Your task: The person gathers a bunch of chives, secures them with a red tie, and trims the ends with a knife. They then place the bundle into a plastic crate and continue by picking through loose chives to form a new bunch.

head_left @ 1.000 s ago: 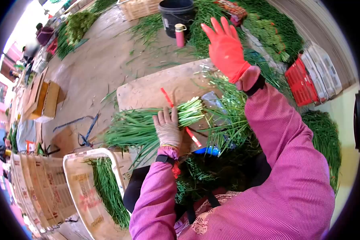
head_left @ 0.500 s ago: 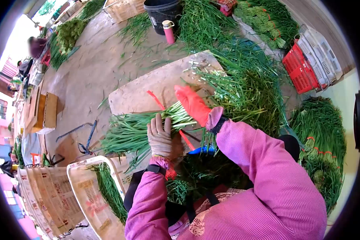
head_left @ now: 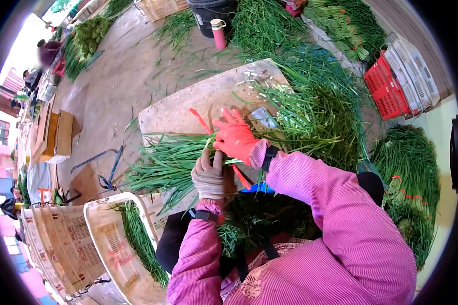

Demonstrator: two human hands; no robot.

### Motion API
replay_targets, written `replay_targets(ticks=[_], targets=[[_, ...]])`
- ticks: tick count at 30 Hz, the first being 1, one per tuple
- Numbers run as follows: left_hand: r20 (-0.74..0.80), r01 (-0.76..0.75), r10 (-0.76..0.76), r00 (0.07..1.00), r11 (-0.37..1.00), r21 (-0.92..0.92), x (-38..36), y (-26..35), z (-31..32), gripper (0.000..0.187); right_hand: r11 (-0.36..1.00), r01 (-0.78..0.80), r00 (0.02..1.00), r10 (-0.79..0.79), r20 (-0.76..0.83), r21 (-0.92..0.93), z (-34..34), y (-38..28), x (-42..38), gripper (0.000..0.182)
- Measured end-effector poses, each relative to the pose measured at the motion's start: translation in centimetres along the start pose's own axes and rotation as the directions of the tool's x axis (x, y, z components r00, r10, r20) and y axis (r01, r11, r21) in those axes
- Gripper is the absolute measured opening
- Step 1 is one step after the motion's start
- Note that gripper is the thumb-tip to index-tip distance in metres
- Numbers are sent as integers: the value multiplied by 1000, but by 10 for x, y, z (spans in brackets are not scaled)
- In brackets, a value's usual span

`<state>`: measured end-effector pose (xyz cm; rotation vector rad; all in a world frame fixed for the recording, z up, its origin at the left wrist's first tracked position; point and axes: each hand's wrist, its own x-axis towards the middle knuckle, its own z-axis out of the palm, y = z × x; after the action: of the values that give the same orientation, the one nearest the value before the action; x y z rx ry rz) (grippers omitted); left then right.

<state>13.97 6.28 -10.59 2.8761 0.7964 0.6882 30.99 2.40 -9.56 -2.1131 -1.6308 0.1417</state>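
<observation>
"Where's the bunch of green stalks [head_left: 163,161] sitting?"

"On the worktop [head_left: 173,113], with the leafy tips fanned out past its left edge and the red strip [head_left: 201,122] running underneath, 1 end poking out on either side."

"And the 2 hands?"

"The left hand [head_left: 207,179], in the pale glove, has its fingers fairly straight, tips against the near side of the bunch. The right hand [head_left: 235,137], in the red glove, is half spread over the pale-end side, thumb by the left fingertips. Whether either has a stalk pinched, I can't tell from here."

"What would worry you?"

"The leaves are loose and splayed. If the left fingers press too lightly, stalks could roll apart, or the strip could slide off centre. A tug on 1 stalk might drag its neighbours out too."

"Anything else?"

"That heap of loose greens [head_left: 315,114] comes right up beside the right hand, so a sleeve could sweep strays into the bunch. The flat packet [head_left: 263,118] lies close by as well."

"Any room to move?"

"Best on the far side, where the board is mostly bare. The near side is tight: the lap is there, and the pale crate [head_left: 88,218] stands just off the left corner, where drooping leaves could snag on its rim."
</observation>
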Motion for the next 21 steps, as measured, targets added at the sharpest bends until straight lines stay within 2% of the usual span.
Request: replay_targets(ticks=[2,3,5,7,9,11,13,14,15,17,19,20,21], targets=[[7,23,-23,1000,999,-23,3,-2,-3,66,986,-115,993,109,51,121,4,1,4,21],[60,28,-27,998,1000,-7,5,-2,-7,67,986,-110,993,104,54,123,4,1,4,21],[114,34,-35,993,999,7,10,-2,-16,69,883,-228,974,210,88,410,1,10,1,20],[227,104,-75,971,987,-120,15,1,-22,70,874,-207,978,181,101,440,13,27,2,22],[214,75,-51,976,992,-104,17,0,-23,72,876,-138,988,91,122,463,13,30,0,16],[326,60,-53,944,998,-11,21,-2,-23,75,872,-111,993,85,76,476,8,29,1,19],[379,49,-59,924,998,36,22,-3,-24,76,740,-128,964,-65,259,660,-22,30,4,20],[367,44,-58,929,998,46,22,-2,-24,75,665,-112,980,-49,192,739,-34,28,-2,21],[354,38,-55,934,998,55,23,0,-25,74,666,-112,981,-46,190,737,-52,28,-4,21],[328,45,-48,944,999,18,24,2,-26,73,454,-167,979,-27,201,875,-96,35,-5,20],[285,26,-23,958,1000,-9,22,1,-27,69,233,-119,982,169,80,965,-144,55,-2,21],[273,21,-18,962,1000,-5,20,0,-24,69,514,-60,974,218,-62,855,-174,75,-3,21],[272,22,-19,962,1000,-7,19,1,-23,69,750,-26,952,220,-212,661,-200,98,-7,22]])
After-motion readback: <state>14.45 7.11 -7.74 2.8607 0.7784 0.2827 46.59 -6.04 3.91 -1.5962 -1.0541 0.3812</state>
